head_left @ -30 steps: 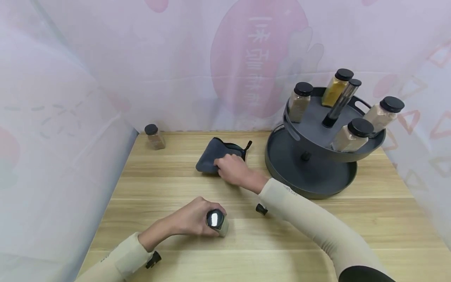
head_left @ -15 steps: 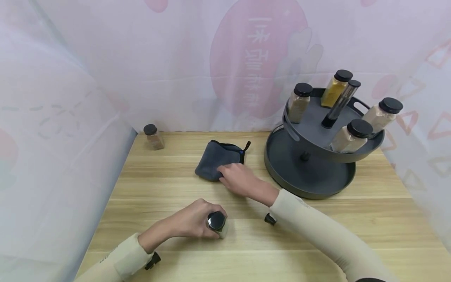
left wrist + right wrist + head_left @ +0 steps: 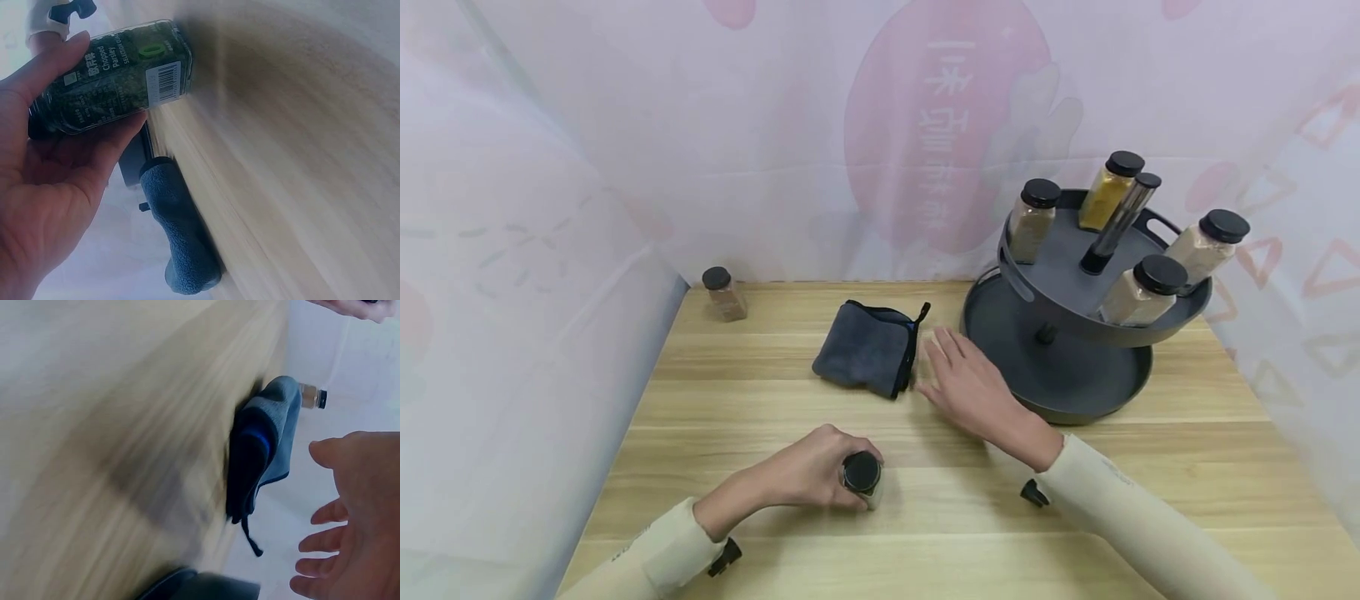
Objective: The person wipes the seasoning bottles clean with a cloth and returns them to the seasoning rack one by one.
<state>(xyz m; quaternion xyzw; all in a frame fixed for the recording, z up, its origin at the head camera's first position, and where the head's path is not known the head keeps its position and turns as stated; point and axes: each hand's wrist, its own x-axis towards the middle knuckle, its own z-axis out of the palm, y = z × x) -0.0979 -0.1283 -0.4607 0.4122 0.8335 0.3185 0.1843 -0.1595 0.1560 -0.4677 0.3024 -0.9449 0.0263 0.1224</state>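
Observation:
My left hand (image 3: 820,468) grips a black-capped glass jar of chopped parsley (image 3: 119,78), thumb on one side and fingers on the other; in the head view its cap (image 3: 861,472) faces up. A folded dark grey cloth (image 3: 867,346) with black edging and a small loop lies on the table beyond. To its right, my right hand (image 3: 972,385) is apart from it, fingers extended and holding nothing. The right wrist view shows those spread fingers (image 3: 324,544) beside the cloth (image 3: 265,440).
A two-tier dark grey rotating rack (image 3: 1060,383) stands at the right, several spice jars such as a yellow one (image 3: 1105,198) on its upper tier. Another black-capped jar (image 3: 727,298) stands at the table's back left corner. White printed curtains (image 3: 775,167) border the wooden table (image 3: 760,350).
My right hand has let go of the cloth and moved right, its fingers now straightened. The cloth lies flatter and fully uncovered. My left hand stays with the jar in nearly the same spot.

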